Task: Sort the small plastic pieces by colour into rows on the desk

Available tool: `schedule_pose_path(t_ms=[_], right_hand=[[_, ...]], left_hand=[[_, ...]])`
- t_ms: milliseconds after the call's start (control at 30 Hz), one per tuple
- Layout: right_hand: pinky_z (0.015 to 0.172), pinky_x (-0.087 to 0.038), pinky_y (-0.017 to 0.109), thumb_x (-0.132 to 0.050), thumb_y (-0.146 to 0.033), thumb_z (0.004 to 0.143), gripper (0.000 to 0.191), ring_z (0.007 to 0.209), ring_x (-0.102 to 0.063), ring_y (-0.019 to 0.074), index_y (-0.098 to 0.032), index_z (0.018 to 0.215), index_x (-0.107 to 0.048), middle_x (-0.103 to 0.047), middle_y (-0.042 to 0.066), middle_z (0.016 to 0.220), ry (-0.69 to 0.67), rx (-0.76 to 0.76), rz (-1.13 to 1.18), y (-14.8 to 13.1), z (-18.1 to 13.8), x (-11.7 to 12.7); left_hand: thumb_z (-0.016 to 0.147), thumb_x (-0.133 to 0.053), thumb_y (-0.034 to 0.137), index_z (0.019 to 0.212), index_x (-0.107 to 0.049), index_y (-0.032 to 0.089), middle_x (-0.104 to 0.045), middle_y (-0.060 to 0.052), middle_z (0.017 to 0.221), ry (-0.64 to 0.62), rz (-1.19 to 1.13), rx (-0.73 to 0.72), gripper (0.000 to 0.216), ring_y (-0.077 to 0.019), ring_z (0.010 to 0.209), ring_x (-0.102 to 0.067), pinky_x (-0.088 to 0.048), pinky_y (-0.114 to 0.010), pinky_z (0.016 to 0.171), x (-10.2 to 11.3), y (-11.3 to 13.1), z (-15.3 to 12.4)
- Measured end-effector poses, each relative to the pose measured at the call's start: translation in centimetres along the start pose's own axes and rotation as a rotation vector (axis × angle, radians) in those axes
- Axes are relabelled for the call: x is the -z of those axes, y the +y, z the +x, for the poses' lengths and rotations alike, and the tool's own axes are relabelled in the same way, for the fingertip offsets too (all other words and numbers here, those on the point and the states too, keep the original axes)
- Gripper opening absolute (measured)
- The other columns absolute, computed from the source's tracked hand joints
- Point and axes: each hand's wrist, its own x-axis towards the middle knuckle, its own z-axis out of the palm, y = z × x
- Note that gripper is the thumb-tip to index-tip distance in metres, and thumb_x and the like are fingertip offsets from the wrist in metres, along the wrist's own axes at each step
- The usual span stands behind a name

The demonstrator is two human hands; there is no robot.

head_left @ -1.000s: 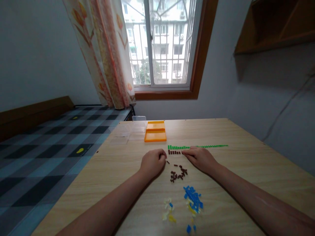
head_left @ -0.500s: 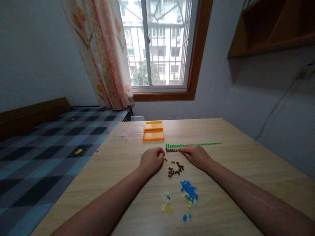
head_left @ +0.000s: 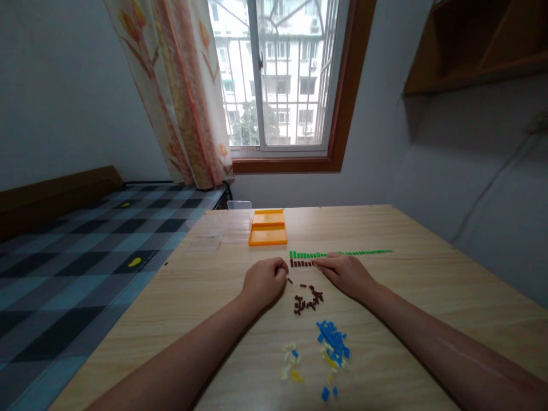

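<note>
My right hand (head_left: 346, 273) rests on the table with its fingers pressed together. Its fingertips are on the right end of a short row of small brown blocks (head_left: 298, 264), closed over the last one. Just behind it runs a longer row of green blocks (head_left: 306, 255), shrinking in size toward the right and partly covered by that hand. My left hand (head_left: 265, 279) lies curled at the left, thumb and finger together; whatever is inside is hidden. One brown block (head_left: 290, 280) lies beside its fingertips. A loose pile of brown blocks (head_left: 315, 298) sits between my forearms.
Nearer to me are a heap of blue blocks (head_left: 333, 341), some yellow pieces (head_left: 296, 377) and pale pieces (head_left: 284, 374). An orange tray (head_left: 268, 244) and clear plastic boxes (head_left: 204, 244) stand at the back left. A bed (head_left: 98, 257) adjoins the table's left side.
The view has shifted slightly, so the tabletop things sit a little lower and further right. Both hands stay in nearly the same place beside the brown row.
</note>
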Motion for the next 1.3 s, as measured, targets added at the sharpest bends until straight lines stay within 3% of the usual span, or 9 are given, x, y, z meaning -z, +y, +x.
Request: schedule_pose_path(t_ms=[333, 600, 967, 1133, 1300], right_hand=[[0.068, -0.046, 0.027, -0.052, -0.036, 0.102, 0.029, 0.081, -0.069, 0.0191, -0.034, 0.116, -0.076, -0.075, 0.003, 0.091, -0.018, 0.004, -0.015, 0.1, -0.1, -0.1], [0.069, -0.048, 0.028, -0.05, -0.034, 0.102, 0.031, 0.077, -0.069, 0.0185, -0.027, 0.117, -0.076, -0.075, 0.004, 0.087, 0.109, 0.015, 0.061, 0.0, -0.4, -0.3], [0.076, -0.052, 0.03, -0.052, -0.03, 0.099, 0.03, 0.086, -0.072, 0.0209, -0.025, 0.113, -0.077, -0.078, 0.006, 0.098, 0.118, -0.001, 0.141, -0.3, -0.3, -0.1], [0.069, -0.049, 0.028, -0.049, -0.024, 0.097, 0.034, 0.074, -0.065, 0.0177, -0.023, 0.12, -0.074, -0.071, 0.008, 0.087, 0.098, 0.153, 0.199, -1.0, -0.3, 0.5], [0.075, -0.05, 0.033, -0.047, -0.019, 0.093, 0.038, 0.083, -0.06, 0.0201, -0.021, 0.12, -0.074, -0.063, 0.01, 0.094, 0.127, 0.292, 0.289, -2.0, -0.5, 0.7]], left_hand=[[0.084, -0.055, 0.02, 0.079, -0.075, 0.023, -0.076, -0.002, 0.081, -0.017, -0.017, -0.021, 0.021, -0.0193, 0.078, -0.065, -0.038, -0.028, 0.067, 0.1, -0.2, 0.1], [0.082, -0.055, 0.019, 0.073, -0.075, 0.022, -0.075, -0.002, 0.076, -0.048, -0.031, -0.044, 0.022, -0.0183, 0.075, -0.065, -0.04, -0.027, 0.066, 0.3, -0.1, 0.1], [0.079, -0.056, 0.019, 0.082, -0.079, 0.024, -0.076, -0.002, 0.08, -0.05, -0.026, -0.08, 0.023, -0.0199, 0.077, -0.066, -0.042, -0.029, 0.069, 0.4, -0.3, 0.1], [0.075, -0.054, 0.015, 0.086, -0.079, 0.023, -0.072, -0.001, 0.076, -0.109, -0.097, -0.169, 0.028, -0.0182, 0.072, -0.061, -0.043, -0.028, 0.068, 0.7, -0.9, 0.5], [0.07, -0.053, 0.012, 0.076, -0.077, 0.02, -0.068, -0.002, 0.075, -0.116, -0.184, -0.25, 0.026, -0.0171, 0.07, -0.058, -0.043, -0.027, 0.066, 0.8, -1.7, 1.0]])
